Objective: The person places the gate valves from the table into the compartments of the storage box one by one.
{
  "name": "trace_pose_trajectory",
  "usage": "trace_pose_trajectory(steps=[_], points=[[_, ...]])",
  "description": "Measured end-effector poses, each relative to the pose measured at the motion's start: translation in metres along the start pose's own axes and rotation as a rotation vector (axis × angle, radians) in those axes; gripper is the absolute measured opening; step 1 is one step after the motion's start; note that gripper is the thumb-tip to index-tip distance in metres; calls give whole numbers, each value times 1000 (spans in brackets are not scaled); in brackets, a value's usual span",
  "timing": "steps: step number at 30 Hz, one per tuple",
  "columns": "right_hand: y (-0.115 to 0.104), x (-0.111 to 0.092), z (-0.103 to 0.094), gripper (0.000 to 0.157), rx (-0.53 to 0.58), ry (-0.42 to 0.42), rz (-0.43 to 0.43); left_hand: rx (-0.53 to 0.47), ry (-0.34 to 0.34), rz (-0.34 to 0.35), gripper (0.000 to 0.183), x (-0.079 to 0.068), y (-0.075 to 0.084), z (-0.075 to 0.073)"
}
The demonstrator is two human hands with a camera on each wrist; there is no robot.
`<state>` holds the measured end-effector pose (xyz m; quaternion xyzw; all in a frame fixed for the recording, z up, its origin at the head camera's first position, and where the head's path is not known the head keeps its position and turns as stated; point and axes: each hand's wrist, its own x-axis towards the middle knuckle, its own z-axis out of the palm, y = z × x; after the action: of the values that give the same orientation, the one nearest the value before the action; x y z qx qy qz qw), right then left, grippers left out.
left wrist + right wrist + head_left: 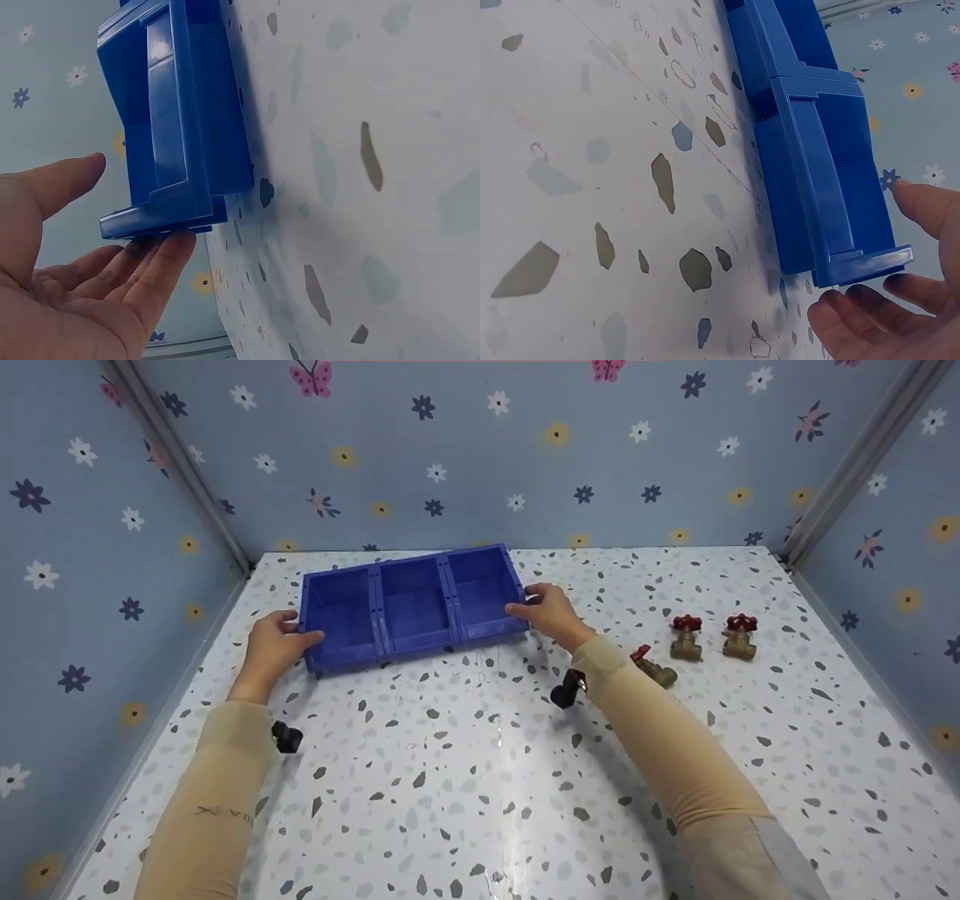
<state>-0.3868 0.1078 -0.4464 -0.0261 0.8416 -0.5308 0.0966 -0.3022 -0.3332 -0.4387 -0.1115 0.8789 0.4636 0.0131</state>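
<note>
A blue three-compartment bin [414, 606] stands slanted near the back wall, its right end farther back. I see no contents in its compartments. My left hand [271, 649] is at the bin's left end. In the left wrist view its fingers [169, 262] touch the outer side of the end wall, while the thumb stands apart from the rim. At the opposite end, my right hand [553, 613] has its fingertips [832, 300] against or very near the outer wall, with its thumb raised clear of the plastic. Whether the bin's base fully touches the table is unclear.
Three brass valves with red handwheels are on the right: one upright [686, 639], another upright [740, 637], and one tipped over [654, 669] beside my right sleeve. The speckled white table [450, 780] meets flowered blue walls [480, 457] at the back and sides.
</note>
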Motion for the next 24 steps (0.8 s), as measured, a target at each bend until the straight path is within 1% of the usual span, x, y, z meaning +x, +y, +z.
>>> trace_pose_trajectory(steps=[4,8,13,16,21,24], points=[[1,2,3,60,24,7,-2,15,24,10,70,2,-3,2],[0,3,4,54,43,22,0,2,36,23,62,5,-6,3],[-1,6,5,51,81,31,22,-67,43,-13,58,6,-7,4],[-1,7,5,51,85,40,29,-98,42,-33,56,7,-8,3],[-1,9,5,52,82,55,27,-109,35,-37,57,8,-8,3],[0,10,6,49,81,60,24,-95,34,-27,58,8,-9,3]])
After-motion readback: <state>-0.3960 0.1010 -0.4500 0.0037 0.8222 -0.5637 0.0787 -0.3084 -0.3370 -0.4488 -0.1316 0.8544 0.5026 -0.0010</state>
